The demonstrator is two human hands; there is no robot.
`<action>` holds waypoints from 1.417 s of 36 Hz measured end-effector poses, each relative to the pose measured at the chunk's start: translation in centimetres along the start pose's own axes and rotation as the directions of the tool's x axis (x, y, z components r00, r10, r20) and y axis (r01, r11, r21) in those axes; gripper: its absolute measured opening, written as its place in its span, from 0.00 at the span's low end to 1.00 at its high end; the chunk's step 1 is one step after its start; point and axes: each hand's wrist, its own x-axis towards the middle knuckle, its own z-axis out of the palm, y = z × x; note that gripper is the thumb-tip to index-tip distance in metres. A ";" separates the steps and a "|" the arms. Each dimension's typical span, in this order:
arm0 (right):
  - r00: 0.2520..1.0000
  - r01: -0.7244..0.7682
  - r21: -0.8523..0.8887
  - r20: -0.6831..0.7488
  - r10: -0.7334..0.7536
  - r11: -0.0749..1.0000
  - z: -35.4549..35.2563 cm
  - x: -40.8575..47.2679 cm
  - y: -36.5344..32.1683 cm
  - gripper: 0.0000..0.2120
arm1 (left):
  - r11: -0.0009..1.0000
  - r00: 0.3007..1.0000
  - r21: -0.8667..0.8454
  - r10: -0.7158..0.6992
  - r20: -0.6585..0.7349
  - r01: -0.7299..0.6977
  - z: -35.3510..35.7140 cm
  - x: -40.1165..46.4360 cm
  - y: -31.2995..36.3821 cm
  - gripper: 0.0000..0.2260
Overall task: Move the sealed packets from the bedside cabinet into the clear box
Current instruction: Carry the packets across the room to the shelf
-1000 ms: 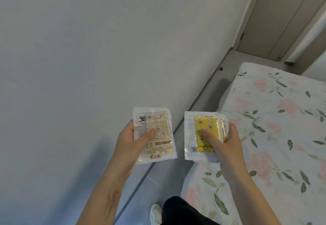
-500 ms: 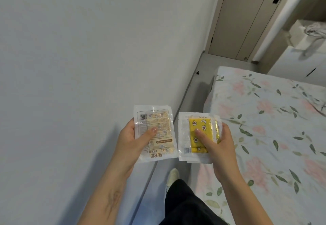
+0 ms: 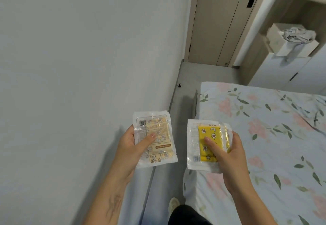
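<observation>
Left hand (image 3: 131, 147) pinching a pale packet (image 3: 155, 139) with thumb on top, standing tall, words upside down, right hand (image 3: 227, 154) gripping yellow packets (image 3: 206, 143), also tall

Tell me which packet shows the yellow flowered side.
The packet in the right hand: its yellow flowered face points up, while the left hand's packet shows pale printed text.

Bed and floor beside the wall

A bed (image 3: 264, 136) with a pale floral sheet fills the lower right of the frame. A strip of grey floor (image 3: 183, 90) runs between it and the wall toward a door at the upper right. A light shoe (image 3: 173, 205) stands on that strip at the bottom centre.
</observation>
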 end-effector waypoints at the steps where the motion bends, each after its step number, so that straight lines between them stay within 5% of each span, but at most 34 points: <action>1: 1.000 0.006 -0.007 -0.004 -0.006 1.000 0.0 2.0 -0.7 0.17 | 1.000 1.000 -0.006 0.001 0.002 -0.001 0.9 1.9 0.7 0.11; 19: 0.997 -0.024 0.038 -0.076 0.027 0.999 3.2 25.6 -6.3 0.16 | 0.999 0.998 -0.029 0.029 0.054 -0.027 11.1 25.8 8.5 0.10; 38: 0.992 0.095 -0.013 -0.077 -0.096 0.995 10.8 56.9 -12.3 0.18 | 0.997 0.995 -0.060 0.044 0.087 -0.038 21.2 53.3 17.1 0.11; 51: 0.992 0.104 0.024 -0.067 -0.103 0.994 11.7 69.0 -15.5 0.18 | 0.996 0.992 -0.057 0.075 0.106 -0.069 25.6 63.0 21.0 0.12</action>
